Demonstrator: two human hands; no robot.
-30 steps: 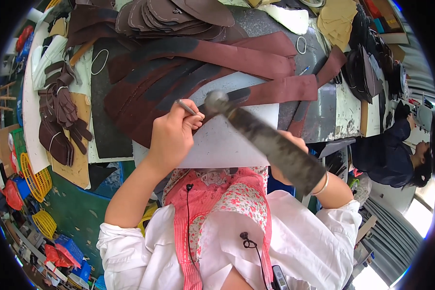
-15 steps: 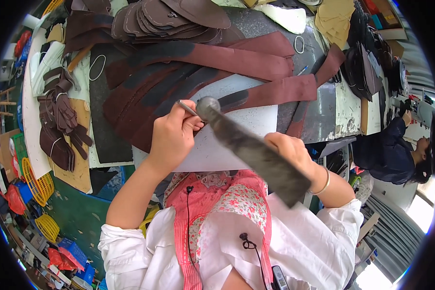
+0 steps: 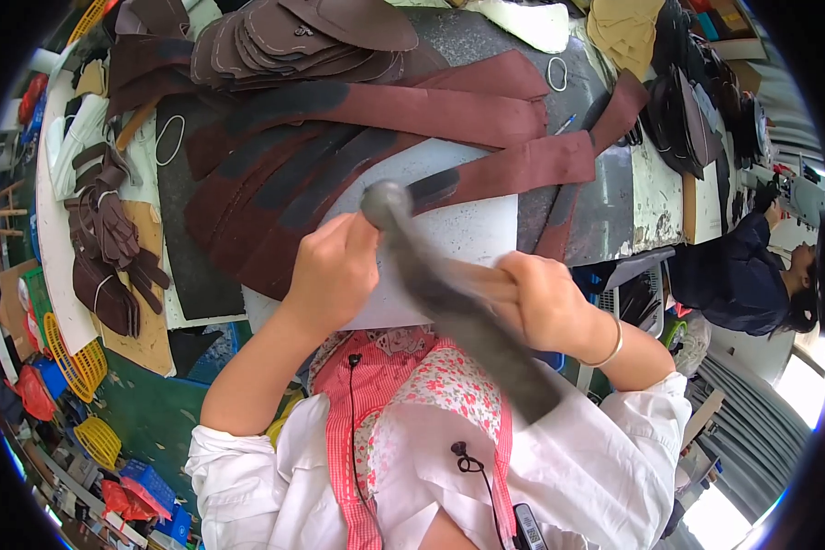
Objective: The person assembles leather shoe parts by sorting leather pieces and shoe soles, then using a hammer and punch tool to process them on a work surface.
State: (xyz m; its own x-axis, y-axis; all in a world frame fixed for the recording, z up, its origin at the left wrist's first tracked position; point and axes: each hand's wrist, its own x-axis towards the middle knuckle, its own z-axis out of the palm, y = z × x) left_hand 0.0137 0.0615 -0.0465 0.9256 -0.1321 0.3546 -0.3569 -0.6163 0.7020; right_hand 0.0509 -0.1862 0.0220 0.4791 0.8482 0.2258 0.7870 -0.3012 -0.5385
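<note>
My right hand is closed around the wooden handle of a hammer with a long dark head, blurred by motion. The head slants across the view, and its rounded end is over the fingertips of my left hand. That hand is closed on a thin metal punch, now hidden behind the hammer and fingers. Below both hands lies a white board. Long dark-red leather strips with black patches fan out across it, some close beyond my left hand. What the punch tip touches cannot be seen.
A stack of stitched brown leather pieces lies at the back left, and a bundle of brown straps sits at the left. Tan pieces and dark leather pieces are at the right. Another person is at the far right.
The hammer's blurred head has swung a little left and lower, and now covers the punch seen before. My left hand is turned so its knuckles face up more. The view has shifted slightly.
</note>
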